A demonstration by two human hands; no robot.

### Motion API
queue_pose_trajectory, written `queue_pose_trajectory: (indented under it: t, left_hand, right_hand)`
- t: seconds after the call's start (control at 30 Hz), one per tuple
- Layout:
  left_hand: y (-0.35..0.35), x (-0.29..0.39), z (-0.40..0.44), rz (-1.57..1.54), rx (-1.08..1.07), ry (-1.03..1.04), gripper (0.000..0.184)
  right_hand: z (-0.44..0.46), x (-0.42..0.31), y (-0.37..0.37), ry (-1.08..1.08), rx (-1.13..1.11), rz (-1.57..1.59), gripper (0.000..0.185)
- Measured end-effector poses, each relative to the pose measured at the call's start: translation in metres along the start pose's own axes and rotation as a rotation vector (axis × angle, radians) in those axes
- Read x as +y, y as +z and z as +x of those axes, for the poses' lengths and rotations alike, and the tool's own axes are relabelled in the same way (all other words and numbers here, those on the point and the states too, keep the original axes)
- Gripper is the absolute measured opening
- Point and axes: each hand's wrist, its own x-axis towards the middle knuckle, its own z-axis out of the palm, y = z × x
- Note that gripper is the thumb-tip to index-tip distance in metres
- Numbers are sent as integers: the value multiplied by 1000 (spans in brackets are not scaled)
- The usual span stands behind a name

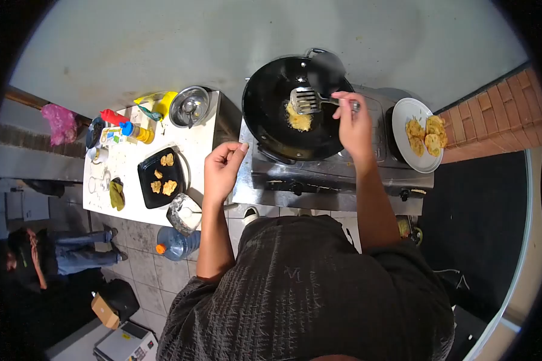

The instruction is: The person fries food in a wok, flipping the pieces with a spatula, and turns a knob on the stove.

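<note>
My right hand (354,123) is wrapped round the handle of a slotted metal spatula (306,99). The spatula's blade is inside a black wok (265,120), over the upper edge of a golden frying piece of food (299,122) that it partly covers. Bubbling oil surrounds that piece. My left hand (221,170) hovers left of the wok, apart from it, with fingers curled and thumb against them; nothing shows in its grip. The wok rests on a metal gas stove (319,177).
Right of the stove, a white plate (403,111) carries several fried pieces. On the white table (126,198) at left are a black tray (147,195) with food pieces, a metal bowl (174,117), bottles and a bag of white powder (183,216). A person (39,253) stands far left.
</note>
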Motion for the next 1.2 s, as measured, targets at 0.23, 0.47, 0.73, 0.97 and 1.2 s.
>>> queue_pose_trajectory:
  t: [0.23,0.47,0.73,0.97,1.2]
  left_hand:
    - [34,-1,-27,2,133,-33,14]
    - [31,9,-24,45,146,-30,16]
    - [27,12,4,26,54,-2,15]
    - [22,3,20,-17,7,3,15]
    - [13,3,22,7,11,-2,15]
  right_hand:
    - [20,20,-10,-86,-114,-59,8]
    - [25,16,-13,-43,-77,-86,9]
    - [11,-10,-11,-32,-50,-45,8]
    - [2,0,-6,51,-40,-84,7]
    - [7,-3,-6,30,15,-224,9]
